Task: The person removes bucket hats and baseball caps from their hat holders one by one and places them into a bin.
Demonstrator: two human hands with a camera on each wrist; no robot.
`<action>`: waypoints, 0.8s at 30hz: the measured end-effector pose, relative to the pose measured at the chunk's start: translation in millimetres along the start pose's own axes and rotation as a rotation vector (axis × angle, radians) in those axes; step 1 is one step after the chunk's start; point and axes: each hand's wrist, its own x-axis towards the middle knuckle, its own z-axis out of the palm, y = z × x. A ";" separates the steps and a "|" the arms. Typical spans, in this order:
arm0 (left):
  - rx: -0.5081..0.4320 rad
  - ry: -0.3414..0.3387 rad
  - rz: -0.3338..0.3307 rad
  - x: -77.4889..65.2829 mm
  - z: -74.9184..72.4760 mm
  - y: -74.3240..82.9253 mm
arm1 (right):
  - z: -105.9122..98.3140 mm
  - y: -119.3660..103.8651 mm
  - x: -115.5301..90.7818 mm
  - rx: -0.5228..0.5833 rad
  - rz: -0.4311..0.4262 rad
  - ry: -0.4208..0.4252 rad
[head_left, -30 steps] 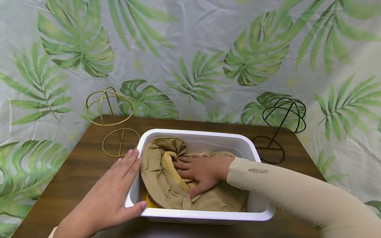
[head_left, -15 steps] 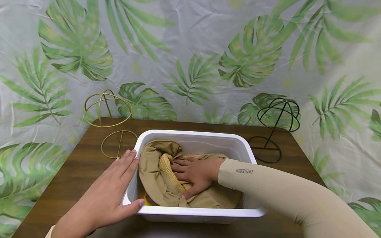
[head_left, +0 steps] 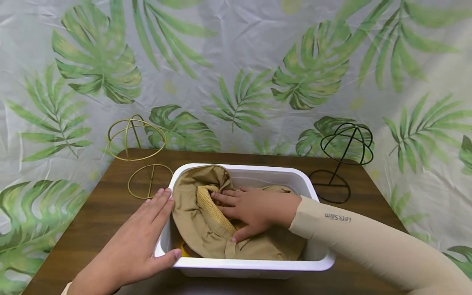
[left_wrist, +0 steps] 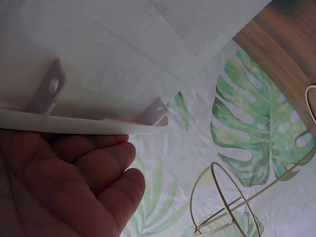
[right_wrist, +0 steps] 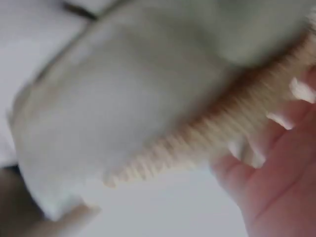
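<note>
A tan fabric hat (head_left: 193,233) with a woven yellowish band (head_left: 215,211) lies inside a white plastic tub (head_left: 265,264). My right hand (head_left: 254,209) rests on the hat, its fingers spread along the woven part and its thumb on the near side. In the right wrist view the hat (right_wrist: 123,98) is blurred, its woven edge near my fingertips (right_wrist: 229,170). My left hand (head_left: 138,241) touches the tub's left side with straight fingers, the thumb at the near corner. The left wrist view has the fingers (left_wrist: 121,197) just by the tub's rim (left_wrist: 89,123).
A gold wire stand (head_left: 150,182) is behind the tub on the left. Behind it on the right stands a black wire stand (head_left: 344,149). Something yellow (head_left: 185,250) shows under the hat. The brown wooden table (head_left: 92,229) ends at a leaf-print cloth (head_left: 236,61).
The hat's far left brim has risen to the tub's rim. My right hand and forearm have shifted rightward since half a second ago. My left hand stays at the tub.
</note>
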 end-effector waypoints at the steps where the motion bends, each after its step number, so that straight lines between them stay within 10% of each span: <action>1: 0.000 0.002 0.002 0.1 0.3 0.0 | -4.1 1.4 -4.3 0.007 -0.023 0.047; 8: 0.003 -0.006 -0.006 1.1 -0.6 -1.5 | -35.6 20.2 -8.5 0.066 -0.066 0.329; 24: 0.010 -0.032 -0.027 -0.8 -0.6 -0.4 | -32.0 30.2 36.3 0.160 -0.073 0.281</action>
